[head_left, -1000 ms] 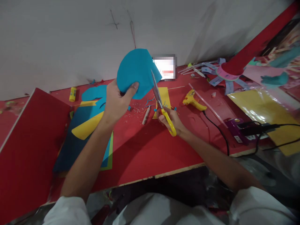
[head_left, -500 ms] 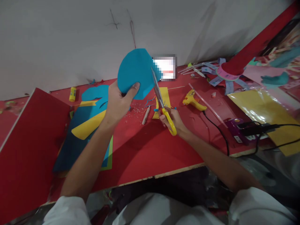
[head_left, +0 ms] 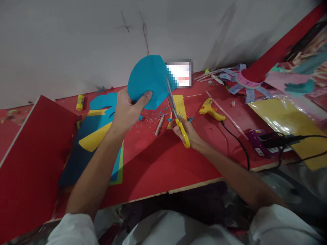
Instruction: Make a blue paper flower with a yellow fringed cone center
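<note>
My left hand (head_left: 131, 107) pinches a blue sheet of craft paper (head_left: 146, 80) at its lower left, thumb on the near face. That sheet has a rounded left side and straighter cut edges on the right. Yellow-handled scissors (head_left: 176, 114) are gripped in my right hand (head_left: 187, 131), blades pointing up at the sheet's right part. The blades overlap the sheet; how far they have cut in I cannot tell. Below lie a strip of yellow paper (head_left: 180, 103), small blue scraps (head_left: 163, 110) and a short pale stick (head_left: 159, 125).
Blue and yellow sheets (head_left: 95, 136) lie at left, beside a glue stick (head_left: 80, 102) and an upright red board (head_left: 33, 160). A yellow glue gun (head_left: 211, 110) with a black cord, a purple box (head_left: 257, 139) and wrapped yellow sheets (head_left: 288, 119) occupy the right side.
The blue sheet has dipped very slightly, and the scissor handles have shifted a little to the left. Both hands keep their hold.
</note>
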Action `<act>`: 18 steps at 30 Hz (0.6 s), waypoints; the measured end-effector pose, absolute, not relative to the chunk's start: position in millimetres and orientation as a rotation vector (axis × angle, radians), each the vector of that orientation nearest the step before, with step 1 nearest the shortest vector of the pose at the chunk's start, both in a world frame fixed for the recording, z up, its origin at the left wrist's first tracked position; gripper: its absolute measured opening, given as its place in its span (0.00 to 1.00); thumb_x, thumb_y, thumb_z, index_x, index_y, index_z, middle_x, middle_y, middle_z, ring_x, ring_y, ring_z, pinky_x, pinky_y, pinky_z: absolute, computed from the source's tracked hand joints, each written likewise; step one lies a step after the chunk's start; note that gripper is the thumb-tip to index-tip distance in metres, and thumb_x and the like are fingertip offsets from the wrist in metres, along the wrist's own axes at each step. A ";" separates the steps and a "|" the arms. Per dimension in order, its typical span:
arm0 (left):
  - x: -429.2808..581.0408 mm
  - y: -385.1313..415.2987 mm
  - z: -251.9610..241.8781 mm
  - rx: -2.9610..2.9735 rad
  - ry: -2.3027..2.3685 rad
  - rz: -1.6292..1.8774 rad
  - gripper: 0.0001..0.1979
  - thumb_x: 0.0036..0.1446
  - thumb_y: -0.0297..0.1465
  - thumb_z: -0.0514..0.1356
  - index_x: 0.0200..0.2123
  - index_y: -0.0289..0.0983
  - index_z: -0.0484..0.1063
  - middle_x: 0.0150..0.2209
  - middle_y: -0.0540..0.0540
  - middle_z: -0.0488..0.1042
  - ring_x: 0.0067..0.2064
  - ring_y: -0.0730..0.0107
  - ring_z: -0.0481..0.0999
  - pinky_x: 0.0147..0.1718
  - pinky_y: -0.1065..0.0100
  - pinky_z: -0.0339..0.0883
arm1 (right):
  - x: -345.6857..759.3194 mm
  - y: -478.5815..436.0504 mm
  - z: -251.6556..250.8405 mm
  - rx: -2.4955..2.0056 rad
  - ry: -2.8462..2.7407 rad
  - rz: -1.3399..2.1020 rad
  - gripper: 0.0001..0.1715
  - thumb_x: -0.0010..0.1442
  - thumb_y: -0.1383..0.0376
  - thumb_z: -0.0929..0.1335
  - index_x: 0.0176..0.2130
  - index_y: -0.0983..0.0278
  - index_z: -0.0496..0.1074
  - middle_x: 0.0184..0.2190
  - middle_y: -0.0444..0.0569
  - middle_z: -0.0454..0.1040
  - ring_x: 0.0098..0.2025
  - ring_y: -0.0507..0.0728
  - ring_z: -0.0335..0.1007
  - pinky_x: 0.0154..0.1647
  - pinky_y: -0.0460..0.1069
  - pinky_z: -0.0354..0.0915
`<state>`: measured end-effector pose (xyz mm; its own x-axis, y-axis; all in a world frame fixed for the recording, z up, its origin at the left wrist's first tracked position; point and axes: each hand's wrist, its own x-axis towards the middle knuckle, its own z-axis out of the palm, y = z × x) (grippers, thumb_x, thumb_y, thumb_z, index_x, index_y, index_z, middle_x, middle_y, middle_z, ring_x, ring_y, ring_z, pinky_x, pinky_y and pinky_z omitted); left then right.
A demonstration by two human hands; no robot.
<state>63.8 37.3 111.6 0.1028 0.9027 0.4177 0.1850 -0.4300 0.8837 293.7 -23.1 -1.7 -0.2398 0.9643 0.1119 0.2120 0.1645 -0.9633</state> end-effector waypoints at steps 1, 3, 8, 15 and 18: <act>63.9 37.8 110.6 1.714 1.068 1.370 0.22 0.57 0.49 0.74 0.35 0.39 0.71 0.29 0.48 0.68 0.29 0.67 0.74 0.25 0.67 0.70 | 294.0 -24.1 0.0 -1.155 -1.592 1.130 0.40 0.58 0.26 0.68 0.38 0.58 0.63 0.30 0.44 0.62 0.29 0.53 0.56 0.26 0.50 0.55; 64.4 38.7 108.0 1.701 1.048 1.369 0.22 0.58 0.49 0.74 0.34 0.40 0.70 0.28 0.49 0.67 0.27 0.69 0.72 0.23 0.69 0.68 | 294.7 -26.4 3.3 -1.153 -1.548 1.113 0.41 0.58 0.25 0.67 0.35 0.58 0.62 0.28 0.43 0.63 0.28 0.52 0.56 0.25 0.49 0.54; 69.2 37.2 104.9 1.672 1.003 1.369 0.24 0.58 0.49 0.73 0.30 0.41 0.66 0.25 0.53 0.62 0.22 0.75 0.65 0.18 0.73 0.61 | 295.7 -30.1 5.5 -1.112 -1.506 1.105 0.42 0.57 0.24 0.68 0.31 0.57 0.60 0.24 0.40 0.60 0.25 0.51 0.55 0.24 0.49 0.55; 73.2 33.9 104.0 1.590 0.995 1.329 0.25 0.58 0.50 0.73 0.30 0.41 0.66 0.23 0.53 0.62 0.20 0.76 0.63 0.15 0.73 0.57 | 292.2 -28.9 -4.8 -1.021 -1.456 1.212 0.41 0.57 0.24 0.68 0.34 0.57 0.63 0.23 0.37 0.60 0.21 0.50 0.56 0.21 0.49 0.56; 70.7 35.9 102.4 1.598 1.010 1.356 0.23 0.57 0.49 0.74 0.31 0.40 0.69 0.26 0.50 0.67 0.24 0.72 0.72 0.20 0.72 0.66 | 290.2 -26.9 -5.1 -0.997 -1.508 1.209 0.43 0.57 0.22 0.66 0.35 0.58 0.63 0.25 0.38 0.61 0.23 0.50 0.56 0.22 0.49 0.56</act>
<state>70.7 35.9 102.4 0.1096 0.9268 0.3592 0.0786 -0.3683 0.9264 290.2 -26.9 -5.1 -0.2384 0.9559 0.1714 0.0405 0.1861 -0.9817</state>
